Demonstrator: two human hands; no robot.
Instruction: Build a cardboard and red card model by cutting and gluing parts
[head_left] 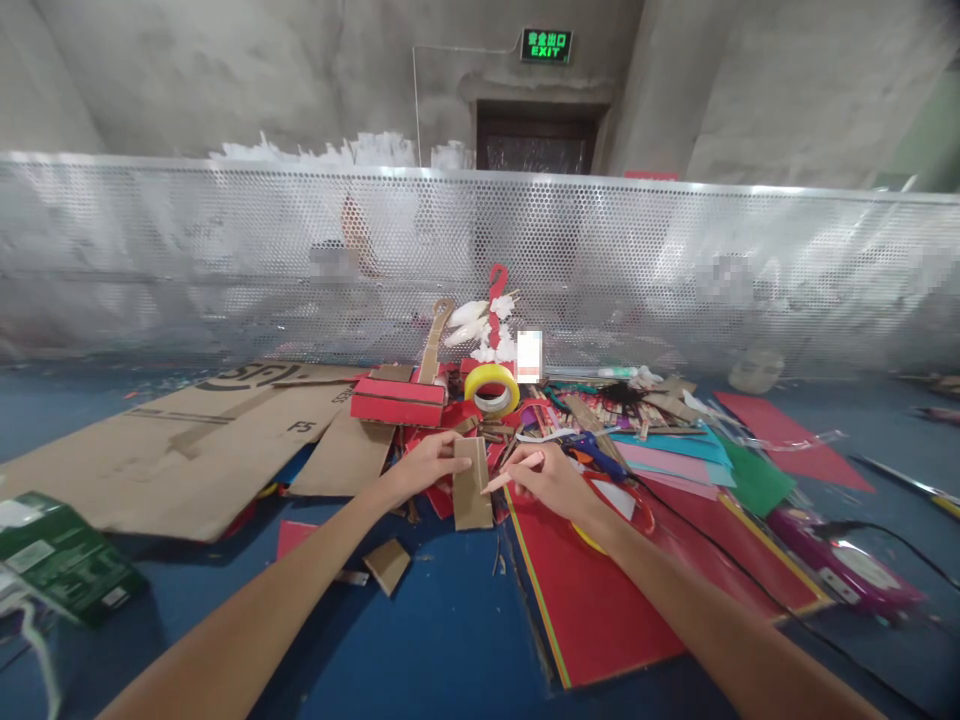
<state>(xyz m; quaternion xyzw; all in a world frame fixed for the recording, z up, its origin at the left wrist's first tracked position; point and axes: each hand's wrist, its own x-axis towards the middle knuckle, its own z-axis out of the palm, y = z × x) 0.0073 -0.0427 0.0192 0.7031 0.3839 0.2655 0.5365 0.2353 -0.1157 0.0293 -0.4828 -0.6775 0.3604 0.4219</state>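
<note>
A narrow strip of brown cardboard (472,505) is held upright at a tilt in front of me. My left hand (435,462) grips its left edge, with the thumb lying across its face. My right hand (546,478) is closed around a pale pink pen (512,474), whose tip meets the strip's right side. Just behind the strip is a roll of yellow tape (491,390). To its left sits a red-covered cardboard box shape (397,400). Red sheets (600,590) lie below my right forearm.
Large flattened cardboard (187,450) spreads over the left side, near a green box (71,555). On the right are a blue glue gun (600,455) with its cord, coloured paper, and a purple device (840,560). A perforated metal screen (300,260) stands behind the table.
</note>
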